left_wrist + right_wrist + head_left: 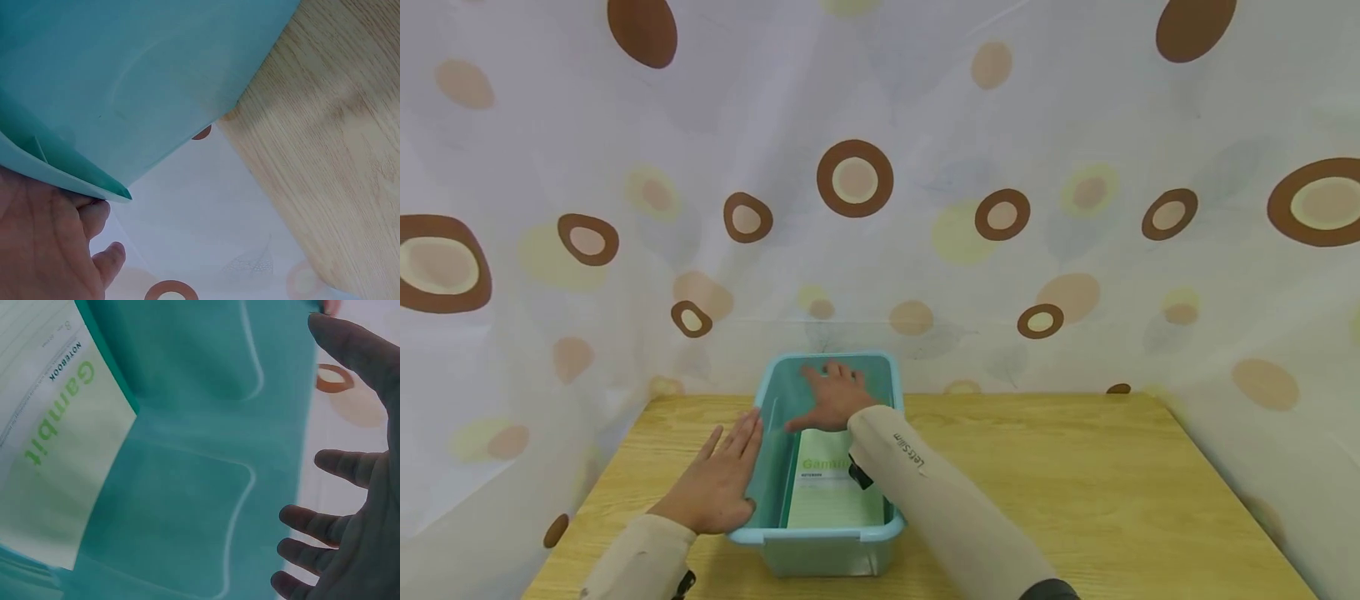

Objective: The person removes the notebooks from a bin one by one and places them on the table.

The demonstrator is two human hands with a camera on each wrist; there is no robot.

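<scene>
A light blue-green plastic bin (822, 552) stands on the table, its wall (156, 69) filling much of the left wrist view. Inside lies a pale green notebook (831, 498) marked "Gambit"; its cover (59, 444) shows at the left of the right wrist view. My left hand (715, 487) rests on the bin's left rim, fingers stretched out and close together. Over the far part of the bin, my right hand (837, 400) is spread wide with nothing in its grasp. Its forearm hides part of the notebook and the bin's right side.
The wooden table (1037, 467) extends to the right of the bin, with a narrower strip on its left. Behind and along both sides hangs a white sheet (925, 275) patterned with brown, peach and yellow spots.
</scene>
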